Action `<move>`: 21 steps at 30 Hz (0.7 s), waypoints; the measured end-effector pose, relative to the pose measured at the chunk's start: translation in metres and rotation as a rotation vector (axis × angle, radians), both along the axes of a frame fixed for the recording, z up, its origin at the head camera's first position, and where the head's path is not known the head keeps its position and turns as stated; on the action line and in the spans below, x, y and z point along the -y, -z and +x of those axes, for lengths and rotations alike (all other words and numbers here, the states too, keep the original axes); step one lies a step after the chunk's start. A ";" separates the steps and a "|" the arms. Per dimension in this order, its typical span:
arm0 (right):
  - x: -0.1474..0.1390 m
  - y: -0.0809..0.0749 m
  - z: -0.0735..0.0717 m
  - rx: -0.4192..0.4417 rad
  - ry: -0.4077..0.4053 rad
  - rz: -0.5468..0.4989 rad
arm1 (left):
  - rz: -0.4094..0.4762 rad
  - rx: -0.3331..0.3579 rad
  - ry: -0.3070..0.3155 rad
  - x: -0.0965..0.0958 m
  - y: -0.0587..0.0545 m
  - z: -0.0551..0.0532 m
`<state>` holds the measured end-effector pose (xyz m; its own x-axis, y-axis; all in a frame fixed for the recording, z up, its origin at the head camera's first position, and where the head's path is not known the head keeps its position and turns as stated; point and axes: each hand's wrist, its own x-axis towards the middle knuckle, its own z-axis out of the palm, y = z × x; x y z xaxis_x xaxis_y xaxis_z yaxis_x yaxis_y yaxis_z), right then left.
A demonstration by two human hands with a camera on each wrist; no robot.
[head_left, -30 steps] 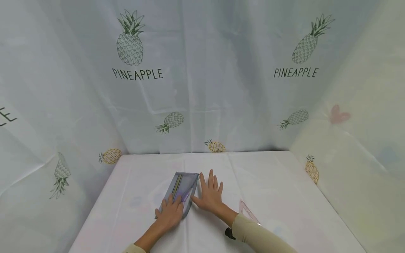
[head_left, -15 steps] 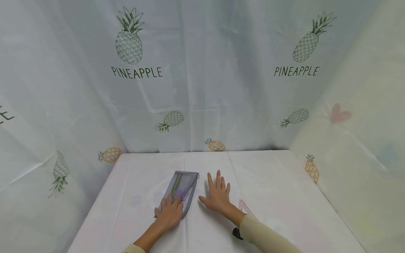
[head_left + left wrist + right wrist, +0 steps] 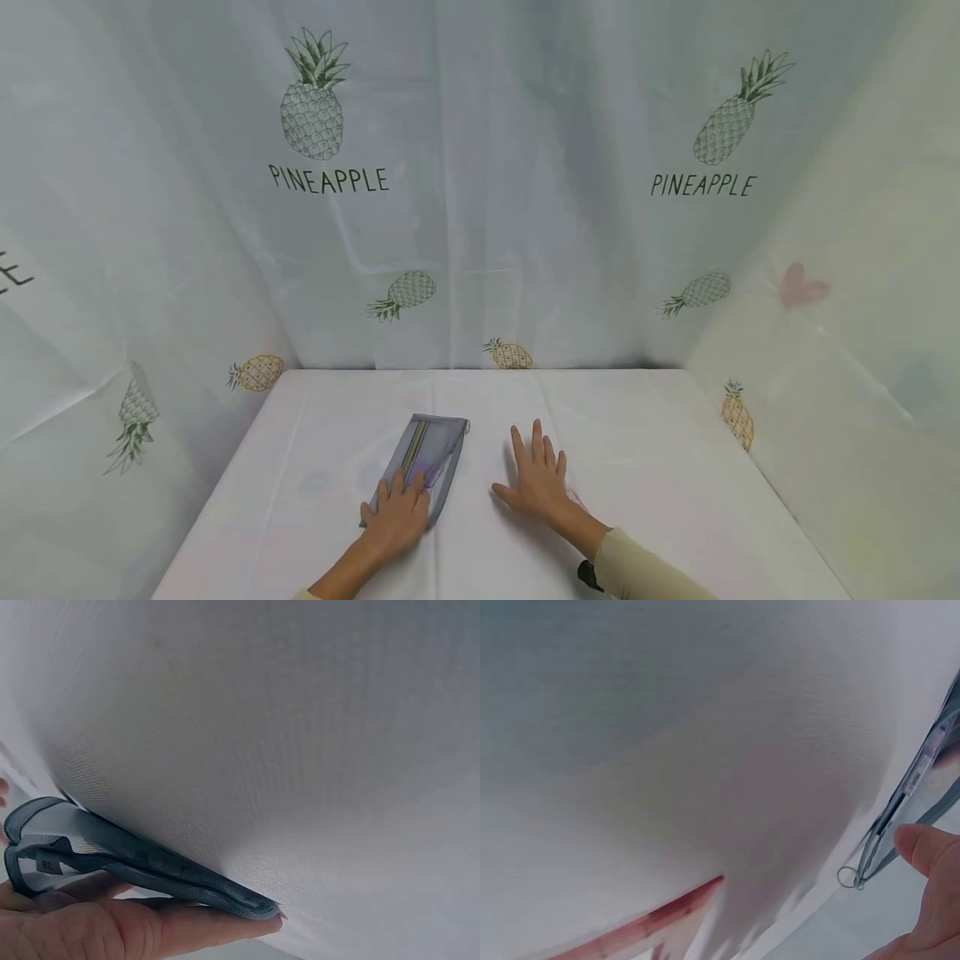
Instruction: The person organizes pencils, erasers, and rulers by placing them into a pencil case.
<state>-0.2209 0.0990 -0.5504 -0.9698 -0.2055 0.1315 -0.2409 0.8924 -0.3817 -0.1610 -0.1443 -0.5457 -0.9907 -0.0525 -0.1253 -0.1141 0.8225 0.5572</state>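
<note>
A grey mesh zip pencil case [image 3: 446,429] lies flat on the table, left of centre in the head view. Something purple [image 3: 435,473] shows through its mesh. My left hand [image 3: 397,517] rests on the case's near end, fingers extended. In the left wrist view the case [image 3: 142,862] looks thin, its edge against the hand. Right of the case, and apart from it, is my right hand [image 3: 538,483] with fingers spread and nothing held. A pink set square [image 3: 574,497] is mostly hidden by the right forearm; the right wrist view shows one corner of this set square [image 3: 652,922].
The white cloth-covered table [image 3: 637,433] meets a pineapple-print curtain [image 3: 487,208] at its back edge. Similar hangings flank both sides. A small black object [image 3: 588,573] sits at the right wrist. A metal ring [image 3: 847,877] hangs at the case's far corner.
My right hand has moved rightward, away from the case, and its forearm covers more of the set square. The left hand stays on the case. The head view has shifted slightly.
</note>
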 end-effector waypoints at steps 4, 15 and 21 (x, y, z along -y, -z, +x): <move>-0.008 0.002 0.003 0.004 -0.003 0.010 | 0.006 0.003 0.006 0.000 0.001 0.001; -0.042 0.002 0.010 0.020 0.029 -0.015 | 0.014 0.004 0.004 0.001 0.003 -0.001; -0.061 0.003 0.017 0.067 0.062 -0.028 | 0.009 -0.002 0.008 -0.001 0.006 -0.001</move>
<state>-0.2036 0.1602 -0.5533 -0.9874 -0.1417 0.0706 -0.1583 0.8936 -0.4200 -0.1622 -0.1433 -0.5513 -0.9914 -0.0438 -0.1235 -0.1065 0.8180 0.5652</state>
